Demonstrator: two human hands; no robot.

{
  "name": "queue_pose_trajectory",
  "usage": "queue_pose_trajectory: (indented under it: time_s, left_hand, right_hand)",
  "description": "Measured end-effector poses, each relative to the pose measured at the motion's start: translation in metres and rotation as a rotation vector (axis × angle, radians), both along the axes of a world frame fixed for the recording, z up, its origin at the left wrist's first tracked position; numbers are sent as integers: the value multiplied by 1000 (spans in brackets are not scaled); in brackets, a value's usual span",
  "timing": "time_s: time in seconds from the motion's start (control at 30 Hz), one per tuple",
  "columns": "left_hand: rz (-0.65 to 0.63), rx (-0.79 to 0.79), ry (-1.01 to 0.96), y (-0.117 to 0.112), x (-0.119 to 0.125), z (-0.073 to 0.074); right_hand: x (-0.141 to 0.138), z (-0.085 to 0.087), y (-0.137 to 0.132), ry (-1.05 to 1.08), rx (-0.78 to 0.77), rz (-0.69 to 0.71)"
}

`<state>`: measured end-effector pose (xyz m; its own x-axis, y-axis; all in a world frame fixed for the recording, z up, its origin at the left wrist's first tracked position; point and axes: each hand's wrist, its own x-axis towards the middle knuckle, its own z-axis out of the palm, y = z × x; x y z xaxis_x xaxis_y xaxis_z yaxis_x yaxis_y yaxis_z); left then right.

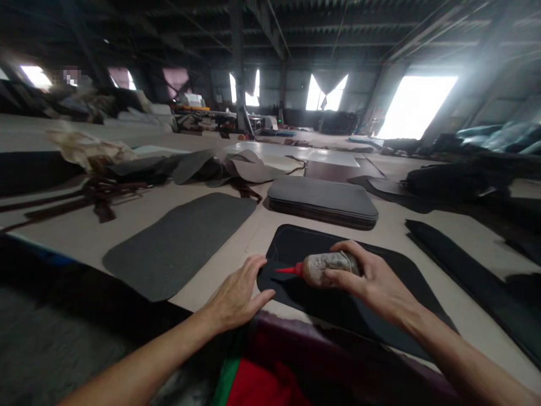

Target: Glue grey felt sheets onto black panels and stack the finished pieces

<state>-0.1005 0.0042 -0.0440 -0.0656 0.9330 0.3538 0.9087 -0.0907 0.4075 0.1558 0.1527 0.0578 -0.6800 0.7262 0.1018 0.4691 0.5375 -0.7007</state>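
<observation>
My right hand [367, 280] is closed around a grimy glue bottle [327, 265] with a red nozzle [289, 270] that points left, low over a black rounded panel [304, 248]. My left hand [239, 293] lies open and flat, fingers spread, pressing on the left edge of that black panel at the near side of the table [236, 237]. The nozzle tip sits just right of my left fingertips.
A grey rounded panel [181, 242] lies to the left. A stack of grey panels [323, 200] sits behind. Black strips [473, 270] lie at the right. Loose fabric pieces [198, 166] and brown straps [97, 197] lie further back. Red-and-green cloth [270, 383] hangs at the near edge.
</observation>
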Motion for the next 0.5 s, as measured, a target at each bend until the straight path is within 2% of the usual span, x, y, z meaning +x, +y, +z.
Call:
queue_pose_trajectory:
  time_s: [0.27,0.5]
  left_hand:
    - [26,-15,22,3,-2,-8]
    - [20,-24,44,3,0,-5]
  right_hand:
    - [-34,-7,-9,-103,207,121]
    - [-38,11,-12,-196,289,200]
